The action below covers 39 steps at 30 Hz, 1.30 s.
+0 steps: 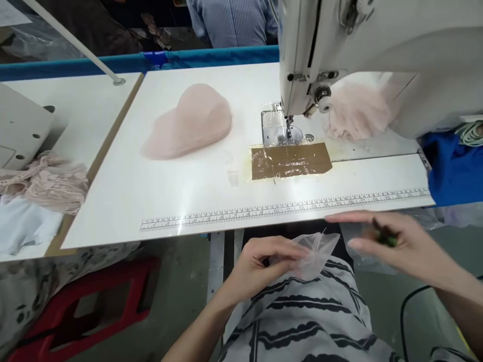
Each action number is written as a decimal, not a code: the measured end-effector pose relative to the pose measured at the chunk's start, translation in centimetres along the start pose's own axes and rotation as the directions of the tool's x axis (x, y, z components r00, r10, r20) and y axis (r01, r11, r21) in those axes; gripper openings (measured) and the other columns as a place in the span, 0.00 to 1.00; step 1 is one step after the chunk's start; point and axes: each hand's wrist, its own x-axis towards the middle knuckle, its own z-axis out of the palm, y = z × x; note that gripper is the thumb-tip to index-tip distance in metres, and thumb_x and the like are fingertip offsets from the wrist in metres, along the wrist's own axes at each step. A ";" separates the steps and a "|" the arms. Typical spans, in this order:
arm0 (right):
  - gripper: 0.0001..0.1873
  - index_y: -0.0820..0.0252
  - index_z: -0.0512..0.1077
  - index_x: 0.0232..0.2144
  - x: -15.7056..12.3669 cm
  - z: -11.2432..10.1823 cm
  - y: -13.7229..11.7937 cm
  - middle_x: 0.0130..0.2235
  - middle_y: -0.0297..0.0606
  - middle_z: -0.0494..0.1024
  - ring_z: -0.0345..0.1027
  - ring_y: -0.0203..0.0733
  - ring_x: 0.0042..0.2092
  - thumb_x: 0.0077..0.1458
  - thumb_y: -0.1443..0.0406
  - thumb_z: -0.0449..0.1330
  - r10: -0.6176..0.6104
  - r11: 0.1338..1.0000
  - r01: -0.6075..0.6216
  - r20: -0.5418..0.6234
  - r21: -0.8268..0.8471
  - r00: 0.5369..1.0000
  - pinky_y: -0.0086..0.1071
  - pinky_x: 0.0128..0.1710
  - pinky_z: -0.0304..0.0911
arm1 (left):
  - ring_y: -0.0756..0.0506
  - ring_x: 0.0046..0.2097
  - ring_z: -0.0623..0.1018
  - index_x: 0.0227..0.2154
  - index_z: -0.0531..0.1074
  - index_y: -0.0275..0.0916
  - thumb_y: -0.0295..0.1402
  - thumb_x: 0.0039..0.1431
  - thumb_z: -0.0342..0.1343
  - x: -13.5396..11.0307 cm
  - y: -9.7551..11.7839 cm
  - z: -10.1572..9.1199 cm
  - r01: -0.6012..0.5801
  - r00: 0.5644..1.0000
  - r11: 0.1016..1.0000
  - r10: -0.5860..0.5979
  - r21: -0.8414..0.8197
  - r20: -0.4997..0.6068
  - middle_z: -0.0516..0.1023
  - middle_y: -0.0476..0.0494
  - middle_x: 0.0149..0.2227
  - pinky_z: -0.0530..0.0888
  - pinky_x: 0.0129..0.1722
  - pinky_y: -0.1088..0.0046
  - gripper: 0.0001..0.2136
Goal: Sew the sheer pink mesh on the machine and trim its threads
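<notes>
My left hand [264,259] pinches a small piece of sheer pale fabric [317,254] over my lap, below the table's front edge. Loose thread ends stick up from the fabric. My right hand [400,241] is to the right of it, thumb and index finger apart, the fingertip near the table edge. Tucked in that palm is a dark and green tool that looks like thread snips [385,235], partly hidden and blurred. Pink sheer fabric pieces [188,123] lie on the table left of the needle, and more gathered pink fabric [356,110] lies under the machine arm.
The sewing machine [302,60] stands at the right, its presser foot [289,129] above the needle plate. Brown taped card [290,161] and a printed ruler strip [264,211] are on the tabletop. Left are lace bundles [56,183] and a red stool [98,301]. Another person [234,22] sits beyond.
</notes>
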 end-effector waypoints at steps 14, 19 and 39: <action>0.14 0.56 0.73 0.29 1.0 5.3 -0.4 0.22 0.31 0.73 0.59 0.32 0.20 0.61 0.55 0.56 0.128 0.814 -0.281 0.314 0.508 0.941 0.27 0.19 0.57 | 0.48 0.34 0.79 0.54 0.67 0.43 0.36 0.55 0.63 -1.5 -0.9 -0.4 0.262 0.964 0.965 -0.260 0.034 -0.057 0.77 0.42 0.42 0.77 0.36 0.74 0.24; 0.14 0.56 0.73 0.29 1.3 5.6 -0.9 0.22 0.32 0.72 0.65 0.36 0.25 0.61 0.56 0.56 0.131 0.852 -0.269 0.315 0.449 0.940 0.29 0.24 0.60 | 0.51 0.30 0.76 0.33 0.74 0.36 0.38 0.55 0.62 -0.1 -0.8 0.8 0.320 0.942 0.947 -0.314 0.030 -0.120 0.75 0.47 0.27 0.72 0.31 0.78 0.10; 0.20 0.60 0.66 0.55 -0.3 6.5 0.2 0.43 0.41 0.74 0.64 0.31 0.27 0.59 0.69 0.57 -0.378 0.873 0.311 -0.119 -0.376 0.918 0.27 0.23 0.58 | 0.52 0.31 0.76 0.32 0.78 0.36 0.36 0.59 0.59 0.5 -0.8 1.4 0.274 0.936 0.959 -0.282 -0.066 -0.210 0.78 0.46 0.30 0.73 0.32 0.80 0.08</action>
